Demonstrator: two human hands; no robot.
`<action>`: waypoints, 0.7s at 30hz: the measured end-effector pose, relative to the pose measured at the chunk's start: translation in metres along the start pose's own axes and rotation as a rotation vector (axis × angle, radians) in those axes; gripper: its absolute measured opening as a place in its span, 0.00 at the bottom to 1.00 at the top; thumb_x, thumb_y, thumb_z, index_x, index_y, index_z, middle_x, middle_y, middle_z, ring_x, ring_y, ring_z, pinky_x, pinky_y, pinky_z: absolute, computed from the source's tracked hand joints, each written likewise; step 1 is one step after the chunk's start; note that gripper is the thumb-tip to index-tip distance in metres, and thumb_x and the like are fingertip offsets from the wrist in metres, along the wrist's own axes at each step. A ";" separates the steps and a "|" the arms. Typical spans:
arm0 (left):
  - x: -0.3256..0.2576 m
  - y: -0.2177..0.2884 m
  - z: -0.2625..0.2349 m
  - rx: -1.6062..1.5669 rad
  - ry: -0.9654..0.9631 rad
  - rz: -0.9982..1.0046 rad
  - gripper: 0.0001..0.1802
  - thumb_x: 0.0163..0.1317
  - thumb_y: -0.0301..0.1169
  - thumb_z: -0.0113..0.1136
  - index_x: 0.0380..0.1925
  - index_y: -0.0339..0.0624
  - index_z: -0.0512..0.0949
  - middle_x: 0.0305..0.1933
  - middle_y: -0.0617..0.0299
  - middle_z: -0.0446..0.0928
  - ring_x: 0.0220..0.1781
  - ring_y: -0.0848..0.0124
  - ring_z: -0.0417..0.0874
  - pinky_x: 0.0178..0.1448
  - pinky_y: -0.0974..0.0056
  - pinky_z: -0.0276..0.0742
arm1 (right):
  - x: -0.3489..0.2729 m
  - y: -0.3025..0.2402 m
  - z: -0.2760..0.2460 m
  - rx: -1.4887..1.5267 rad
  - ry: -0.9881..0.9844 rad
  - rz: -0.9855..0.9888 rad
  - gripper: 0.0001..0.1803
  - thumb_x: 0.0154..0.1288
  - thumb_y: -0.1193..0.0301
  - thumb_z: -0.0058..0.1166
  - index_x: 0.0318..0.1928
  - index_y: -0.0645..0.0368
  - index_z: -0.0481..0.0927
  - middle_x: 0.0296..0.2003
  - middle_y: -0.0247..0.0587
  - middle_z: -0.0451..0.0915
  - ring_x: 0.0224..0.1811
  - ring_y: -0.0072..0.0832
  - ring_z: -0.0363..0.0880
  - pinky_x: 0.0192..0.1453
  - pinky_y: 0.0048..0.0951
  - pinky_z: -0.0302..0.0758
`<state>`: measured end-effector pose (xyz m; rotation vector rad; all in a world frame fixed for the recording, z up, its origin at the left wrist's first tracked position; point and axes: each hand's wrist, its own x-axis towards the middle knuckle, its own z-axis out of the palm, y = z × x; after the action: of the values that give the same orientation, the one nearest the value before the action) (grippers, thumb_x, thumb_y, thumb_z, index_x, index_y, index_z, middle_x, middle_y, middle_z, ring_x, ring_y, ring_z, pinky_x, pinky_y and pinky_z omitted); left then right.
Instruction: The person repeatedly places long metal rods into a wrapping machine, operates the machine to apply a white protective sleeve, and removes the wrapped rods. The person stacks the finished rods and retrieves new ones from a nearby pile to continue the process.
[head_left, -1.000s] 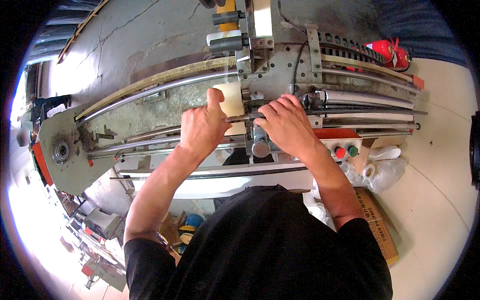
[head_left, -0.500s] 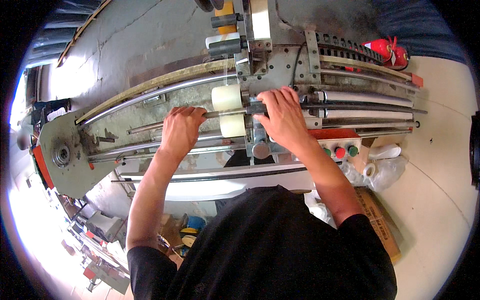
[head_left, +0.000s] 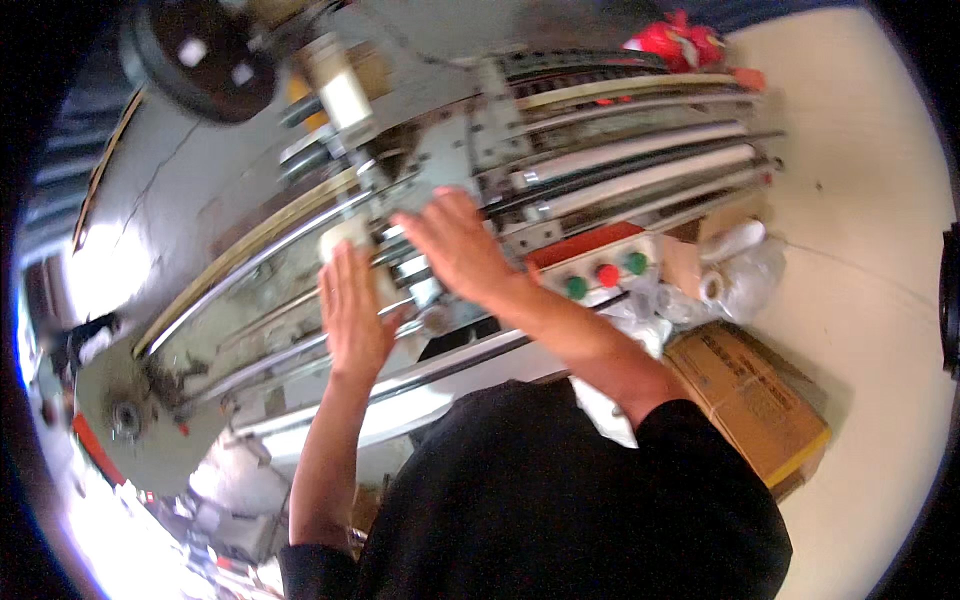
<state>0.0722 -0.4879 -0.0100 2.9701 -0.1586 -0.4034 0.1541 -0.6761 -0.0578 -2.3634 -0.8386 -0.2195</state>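
My left hand (head_left: 355,320) lies flat with its fingers stretched out, the fingertips against a small cream roll (head_left: 343,238) on a shaft of a long metal machine (head_left: 250,300). My right hand (head_left: 455,245) rests just to the right of it, on the grey metal block in the middle of the machine. Motion blur hides whether its fingers hook around anything. Long white and steel rollers (head_left: 640,165) run away to the right of my right hand.
An orange panel with green and red push buttons (head_left: 605,272) sits below my right wrist. A cardboard box (head_left: 750,400) and crumpled plastic bags (head_left: 740,275) lie on the pale floor to the right. A dark round disc (head_left: 200,55) hangs upper left, a red object (head_left: 675,40) at the top.
The view has swung and tilted. My left hand has left the rail, opened flat and moved back up against the cream roll. My right hand stays on the middle block.
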 end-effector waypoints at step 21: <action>-0.003 -0.004 0.028 0.069 0.238 0.090 0.57 0.45 0.32 0.76 0.74 0.33 0.54 0.78 0.36 0.53 0.81 0.43 0.53 0.83 0.42 0.47 | -0.263 0.411 -0.185 0.334 0.990 1.180 0.36 0.57 0.81 0.62 0.68 0.62 0.68 0.54 0.45 0.77 0.57 0.32 0.77 0.60 0.30 0.75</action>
<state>0.0625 -0.4876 -0.0367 3.0327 -0.2829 -0.0336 0.2101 -1.1739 -0.2037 -1.7033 0.8927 -0.5857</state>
